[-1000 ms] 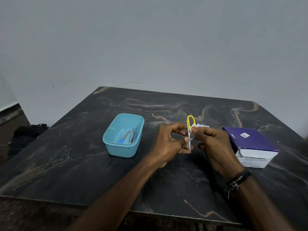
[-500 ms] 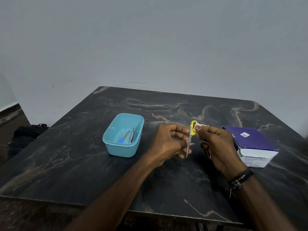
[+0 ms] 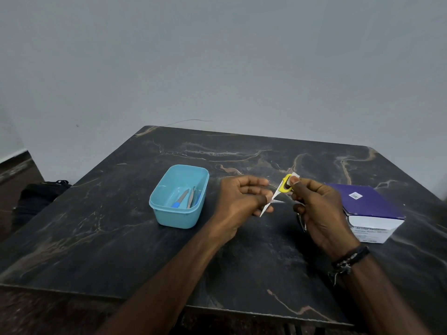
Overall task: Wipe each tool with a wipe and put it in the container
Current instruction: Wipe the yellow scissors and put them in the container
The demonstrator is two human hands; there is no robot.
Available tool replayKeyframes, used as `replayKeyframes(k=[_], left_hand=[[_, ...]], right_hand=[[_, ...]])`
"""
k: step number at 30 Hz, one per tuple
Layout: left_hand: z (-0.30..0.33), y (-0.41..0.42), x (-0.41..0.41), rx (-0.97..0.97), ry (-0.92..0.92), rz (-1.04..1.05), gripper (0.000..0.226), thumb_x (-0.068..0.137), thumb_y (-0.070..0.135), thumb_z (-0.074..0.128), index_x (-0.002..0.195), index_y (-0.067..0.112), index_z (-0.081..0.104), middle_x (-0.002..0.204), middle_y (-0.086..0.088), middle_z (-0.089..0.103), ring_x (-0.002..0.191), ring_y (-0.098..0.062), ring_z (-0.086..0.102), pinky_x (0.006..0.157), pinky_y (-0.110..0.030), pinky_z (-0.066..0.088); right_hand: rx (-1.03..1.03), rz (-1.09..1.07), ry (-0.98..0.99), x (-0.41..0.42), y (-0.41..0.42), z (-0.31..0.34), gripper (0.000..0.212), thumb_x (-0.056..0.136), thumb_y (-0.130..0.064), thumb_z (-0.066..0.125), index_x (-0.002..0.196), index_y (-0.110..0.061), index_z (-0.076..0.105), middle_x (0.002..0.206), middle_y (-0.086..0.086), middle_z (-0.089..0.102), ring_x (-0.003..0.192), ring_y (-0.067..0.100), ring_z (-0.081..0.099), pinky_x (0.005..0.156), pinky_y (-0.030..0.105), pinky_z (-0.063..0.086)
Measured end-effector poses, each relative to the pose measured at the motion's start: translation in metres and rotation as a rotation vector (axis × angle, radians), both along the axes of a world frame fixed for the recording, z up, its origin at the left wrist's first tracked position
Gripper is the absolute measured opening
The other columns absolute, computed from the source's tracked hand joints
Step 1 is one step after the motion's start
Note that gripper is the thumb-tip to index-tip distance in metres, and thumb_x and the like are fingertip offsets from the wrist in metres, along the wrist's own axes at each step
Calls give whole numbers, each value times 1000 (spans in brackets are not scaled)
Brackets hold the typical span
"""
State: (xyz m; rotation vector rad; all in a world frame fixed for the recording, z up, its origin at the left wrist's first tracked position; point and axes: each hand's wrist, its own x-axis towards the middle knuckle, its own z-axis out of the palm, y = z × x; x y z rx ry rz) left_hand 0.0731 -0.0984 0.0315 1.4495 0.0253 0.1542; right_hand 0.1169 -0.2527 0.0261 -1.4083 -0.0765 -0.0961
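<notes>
While both hands [image 3: 242, 201] [image 3: 314, 209] pinch scissors [image 3: 275, 195], tip points down-left, handle up-right.

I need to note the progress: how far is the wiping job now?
Done: two tools already lie in the blue container. In hand: the left hand holds the scissors while the right hand presses a wipe on the yellow handle. Left: putting the scissors in.

dim even light, soft shadows, wide-angle edge distortion
</notes>
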Motion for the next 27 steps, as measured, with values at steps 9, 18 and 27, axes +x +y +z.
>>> replayKeyframes(k=[9,18,27], left_hand=[[2,-5,2,-289,-62,128,40,73,-3,78,108,9,62,89,-13,75,72,-27,73,55,-24,48],[2,-1,8,-541,-159,178,30,70,-17,71,94,1,66,80,-12,73,74,-23,69,71,-33,61],[1,-4,5,-393,-180,296,6,86,4,68,92,3,69,82,-11,75,78,-24,73,69,-33,61]], right_hand=[[187,22,6,-1,-1,4,17,88,-15,65,74,-11,74,76,8,54,57,6,42,42,15,29],[99,157,30,-6,1,4,13,83,-18,67,87,-9,75,86,7,62,64,8,42,47,17,29],[-97,220,1,-12,5,3,29,69,-32,74,80,-5,73,83,17,50,64,13,37,51,22,30]])
